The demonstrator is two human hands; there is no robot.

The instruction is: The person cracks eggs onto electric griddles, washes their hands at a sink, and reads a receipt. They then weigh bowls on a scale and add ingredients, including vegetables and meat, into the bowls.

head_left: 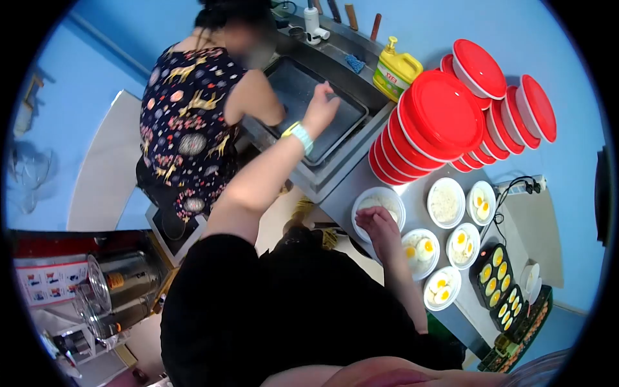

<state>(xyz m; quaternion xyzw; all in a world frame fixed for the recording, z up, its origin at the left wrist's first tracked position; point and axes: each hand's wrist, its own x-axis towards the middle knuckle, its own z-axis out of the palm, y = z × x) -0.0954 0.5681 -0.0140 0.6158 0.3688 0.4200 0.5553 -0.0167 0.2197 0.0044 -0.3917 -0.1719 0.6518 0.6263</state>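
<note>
My left hand [320,109], with a pale green and yellow watch [299,137] on the wrist, is raised over the large black tray [335,126] in the sink. Its fingers are partly bent and apart, and nothing shows in them. My right hand [382,233] hovers at a white bowl of rice [373,201], fingers stretched out over its near side. Whether it touches the rim I cannot tell. Beside it stand another bowl of rice [445,203] and several bowls of rice topped with halved eggs [420,253].
Tall stacks of red-lidded bowls [447,113] stand at the back, beside a yellow detergent bottle [396,69]. Black egg cookers [495,276] with several eggs sit at right, near cables [500,219]. At the sink, a person [193,116] reaches toward the tray.
</note>
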